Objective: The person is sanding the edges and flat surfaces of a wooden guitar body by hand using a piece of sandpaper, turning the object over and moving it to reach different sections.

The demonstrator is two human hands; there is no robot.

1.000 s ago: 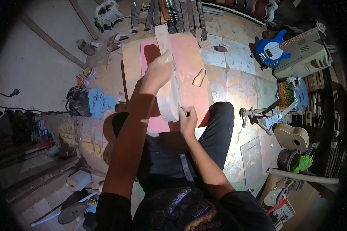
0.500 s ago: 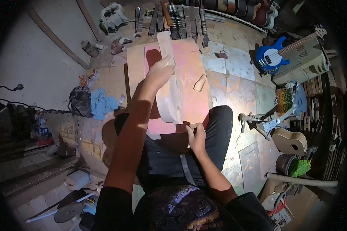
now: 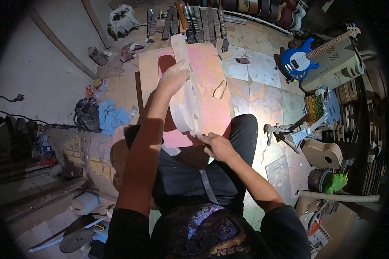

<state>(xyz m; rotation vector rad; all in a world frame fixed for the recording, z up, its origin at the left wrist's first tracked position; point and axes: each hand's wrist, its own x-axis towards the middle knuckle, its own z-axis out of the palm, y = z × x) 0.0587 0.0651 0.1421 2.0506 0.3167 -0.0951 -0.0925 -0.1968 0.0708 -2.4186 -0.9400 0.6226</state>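
Note:
A long, pale unfinished wooden guitar part [image 3: 183,105] with a curved, broad near end stands on edge on a pink and tan board [image 3: 214,114] in front of me. My left hand [image 3: 175,78] is closed around its upper middle. Beside its near end is my right hand [image 3: 220,147], fingers curled and thumb tucked, with the fingertips at or very close to the wood. Whatever those fingers hold, if anything, is hidden. A small shaped wooden piece [image 3: 219,90] lies on the board to the right.
Files and rasps [image 3: 194,26] lie beyond the board. A blue electric bass [image 3: 299,62] leans at the far right, with an acoustic guitar body [image 3: 322,154] nearer. Blue cloth [image 3: 112,116] and a black bag [image 3: 87,114] lie left. My knees flank the board's near edge.
My right hand has moved up against the near end of the guitar part, from a pinch just below it. My left hand keeps its hold. The whole view has shifted slightly.

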